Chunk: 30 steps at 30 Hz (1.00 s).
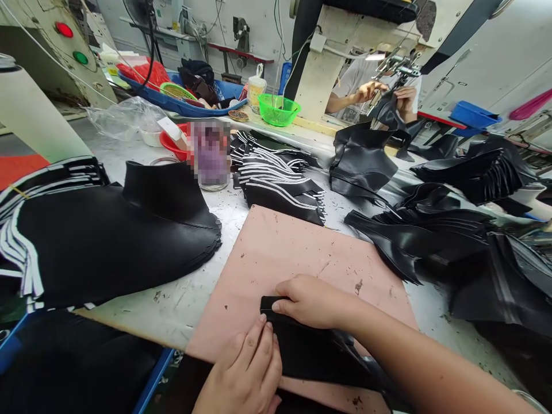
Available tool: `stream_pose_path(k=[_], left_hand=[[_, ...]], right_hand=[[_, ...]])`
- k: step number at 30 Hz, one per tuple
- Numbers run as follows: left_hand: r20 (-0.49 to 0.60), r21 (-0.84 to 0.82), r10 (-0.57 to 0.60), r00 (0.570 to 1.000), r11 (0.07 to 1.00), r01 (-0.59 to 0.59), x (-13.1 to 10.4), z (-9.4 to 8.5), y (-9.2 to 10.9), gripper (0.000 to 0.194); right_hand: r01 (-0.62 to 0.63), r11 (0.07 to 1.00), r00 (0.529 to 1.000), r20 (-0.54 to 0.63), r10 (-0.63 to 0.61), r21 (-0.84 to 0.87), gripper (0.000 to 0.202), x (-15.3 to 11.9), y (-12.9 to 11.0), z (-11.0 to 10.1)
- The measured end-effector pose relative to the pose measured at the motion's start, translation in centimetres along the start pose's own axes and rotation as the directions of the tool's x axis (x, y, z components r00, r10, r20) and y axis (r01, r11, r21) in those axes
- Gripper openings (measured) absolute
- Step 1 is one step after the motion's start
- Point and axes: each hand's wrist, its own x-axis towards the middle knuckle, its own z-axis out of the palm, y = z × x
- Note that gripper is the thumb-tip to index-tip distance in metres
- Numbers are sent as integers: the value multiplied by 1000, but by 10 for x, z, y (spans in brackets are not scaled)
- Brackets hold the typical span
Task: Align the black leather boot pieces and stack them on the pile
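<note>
A black leather piece lies on a pink work board at the near edge of the table. My right hand presses flat on the piece's upper left corner, fingers together. My left hand rests beside it on the left, fingertips touching the piece's left edge. Neither hand lifts the piece; both hold it down on the board.
A big stack of black shoe uppers lies at left, striped black-and-white pieces behind the board, more black pieces at right. A blurred jar, green bowl and blue tray stand behind. Another person's hands work at a machine.
</note>
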Motion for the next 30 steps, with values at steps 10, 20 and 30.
stream_pose_path(k=[10, 20, 30], left_hand=[[28, -18, -11, 1000, 1000, 11, 3, -1, -1, 49], [342, -6, -71, 937, 997, 78, 30, -9, 8, 90], [525, -65, -79, 847, 989, 133, 48, -17, 5, 91]], right_hand=[[-29, 998, 998, -49, 32, 64, 15, -8, 24, -8], [-165, 982, 964, -225, 141, -91, 28, -26, 30, -11], [-19, 426, 997, -16, 80, 904, 97, -107, 100, 35]])
